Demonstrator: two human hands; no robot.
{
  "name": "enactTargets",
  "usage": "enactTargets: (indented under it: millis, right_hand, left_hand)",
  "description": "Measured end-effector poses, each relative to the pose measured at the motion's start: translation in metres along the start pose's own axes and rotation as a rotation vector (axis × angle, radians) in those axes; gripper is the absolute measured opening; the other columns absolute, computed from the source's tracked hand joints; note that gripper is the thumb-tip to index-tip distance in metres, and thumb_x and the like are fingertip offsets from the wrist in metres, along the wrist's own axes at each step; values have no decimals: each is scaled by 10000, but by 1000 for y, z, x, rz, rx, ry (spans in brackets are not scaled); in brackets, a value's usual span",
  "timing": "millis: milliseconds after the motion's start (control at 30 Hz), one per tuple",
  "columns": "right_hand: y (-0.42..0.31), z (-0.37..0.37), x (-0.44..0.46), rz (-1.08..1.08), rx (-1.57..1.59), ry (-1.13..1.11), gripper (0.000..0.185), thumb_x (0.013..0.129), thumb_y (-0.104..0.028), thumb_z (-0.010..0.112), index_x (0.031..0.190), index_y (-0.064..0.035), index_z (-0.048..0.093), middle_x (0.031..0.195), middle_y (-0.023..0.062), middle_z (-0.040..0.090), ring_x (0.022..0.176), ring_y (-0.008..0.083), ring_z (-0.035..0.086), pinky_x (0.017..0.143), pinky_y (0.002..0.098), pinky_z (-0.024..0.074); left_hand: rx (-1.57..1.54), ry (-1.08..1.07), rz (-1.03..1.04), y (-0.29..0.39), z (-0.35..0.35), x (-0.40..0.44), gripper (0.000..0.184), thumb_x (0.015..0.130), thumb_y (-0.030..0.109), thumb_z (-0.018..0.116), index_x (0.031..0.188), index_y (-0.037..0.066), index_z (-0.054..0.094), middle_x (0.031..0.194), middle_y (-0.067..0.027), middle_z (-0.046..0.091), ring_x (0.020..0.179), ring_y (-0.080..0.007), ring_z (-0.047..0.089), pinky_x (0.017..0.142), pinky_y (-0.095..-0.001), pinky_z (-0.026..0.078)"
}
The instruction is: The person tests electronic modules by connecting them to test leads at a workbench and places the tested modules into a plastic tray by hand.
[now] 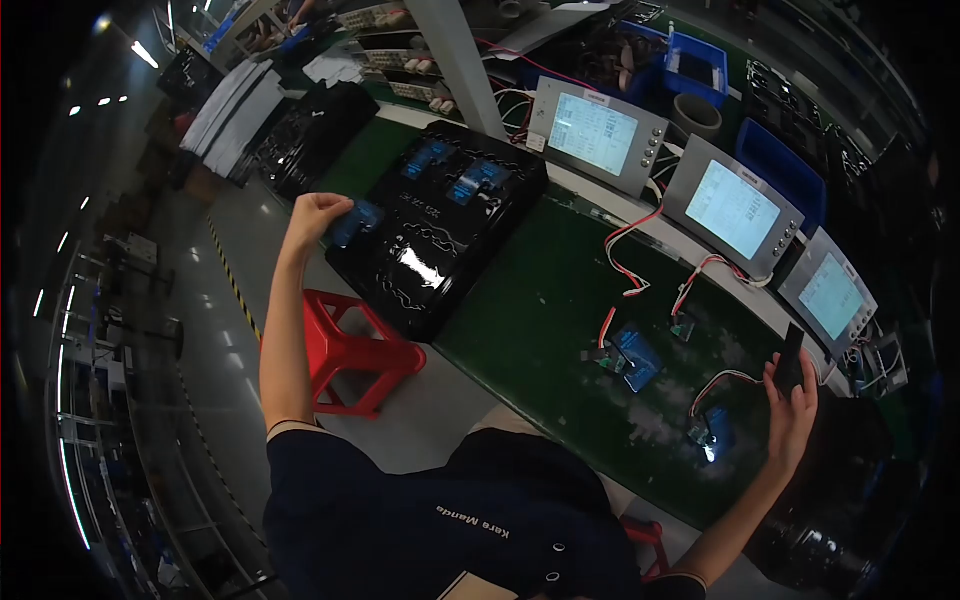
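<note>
At the near-left edge of the black tray, my left hand point(318, 218) is closed, with fingertips pinching the edge of a flat blue piece point(357, 224). Similar flat blue pieces point(480, 181) lie farther back in the black tray point(425, 213). Over on the right, my right hand point(793, 418) is wrapped around a black flat bar point(790, 362) that sticks up past the fingers. Near it on the green mat, a small wired circuit board point(703, 431) rests against a blue piece and shines a bright light. Another blue piece point(637, 358) lies under a wired board point(606, 357).
Three display meters point(596, 137) line the back of the green bench point(540, 290), with red and white leads running forward. Behind them stand blue bins point(697, 68) and a grey cup point(697, 115). A red stool point(350, 350) is beside the bench.
</note>
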State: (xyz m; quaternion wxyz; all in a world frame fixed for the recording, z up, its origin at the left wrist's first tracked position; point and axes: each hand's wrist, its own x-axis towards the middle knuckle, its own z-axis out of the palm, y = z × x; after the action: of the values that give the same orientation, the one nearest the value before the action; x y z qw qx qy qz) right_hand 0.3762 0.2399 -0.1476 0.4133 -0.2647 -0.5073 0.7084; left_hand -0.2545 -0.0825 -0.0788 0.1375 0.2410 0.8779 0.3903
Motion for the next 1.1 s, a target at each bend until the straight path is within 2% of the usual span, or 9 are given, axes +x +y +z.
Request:
enactTargets:
  millis: [133,167,233,267,333,433,600,867,1100]
  right_hand:
    - [-2,11,2,20,-22,4,640,903,-168,608,1423,58,311,1280,282,513,1155,326,575,1015,397,466]
    - [-3,14,1,29,-39,14,636,904,-159,607,1426,53,310,1279,274,519,1151,323,577,1014,391,464]
    - [-4,20,3,24,-106,19,641,901,-147,610,1431,48,307,1280,259,526,1152,313,575,1018,384,456]
    - [-5,24,4,24,-175,24,646,897,-135,613,1435,43,304,1282,244,533,1154,304,574,1021,376,448]
    - [-1,38,9,-7,-256,-4,683,865,-101,648,1440,35,305,1273,202,544,1158,277,568,1023,349,428]
    - [13,61,9,-51,-500,-5,770,737,51,692,1428,-28,361,1308,145,510,1207,225,516,1036,352,391]
    - [23,90,0,-350,-1054,-33,762,664,-3,795,1341,-12,447,1305,203,521,1199,357,525,1008,383,429]
    - [25,84,-3,-475,-1087,-115,762,679,-8,781,1351,-27,422,1323,178,496,1199,356,515,965,381,462]
    - [28,80,-2,-574,-1207,-148,393,693,-45,771,1069,-77,662,1294,200,496,1157,377,533,886,412,504]
  left_hand:
    - [-12,-62,-100,11,18,-9,163,854,182,706,930,41,737,661,36,588,534,-36,413,487,-218,299]
    - [-13,-6,-8,11,21,-11,223,862,215,703,973,25,734,694,20,616,543,-41,444,492,-220,333]
    - [272,396,403,11,31,-10,221,839,190,714,965,10,734,807,-44,702,609,-69,533,574,-240,436]
    - [249,430,361,43,41,-27,206,850,159,692,990,12,724,813,-55,699,611,-60,529,559,-223,424]
    - [-100,298,436,74,76,-48,187,870,134,674,1004,13,720,837,-48,700,619,-61,543,566,-223,430]
    - [-480,-210,399,139,152,-108,153,894,88,656,991,-19,706,863,-29,696,797,-55,609,721,-189,471]
    - [-645,-881,195,180,284,-158,156,896,104,650,976,-24,690,849,-38,684,755,-63,609,659,-185,450]
    - [-610,-1082,148,195,351,-180,151,859,107,696,918,-31,694,804,-35,675,733,-62,603,687,-209,470]
    - [-672,-1048,77,189,351,-181,106,847,50,678,900,-41,692,815,-55,680,726,-92,605,688,-219,477]
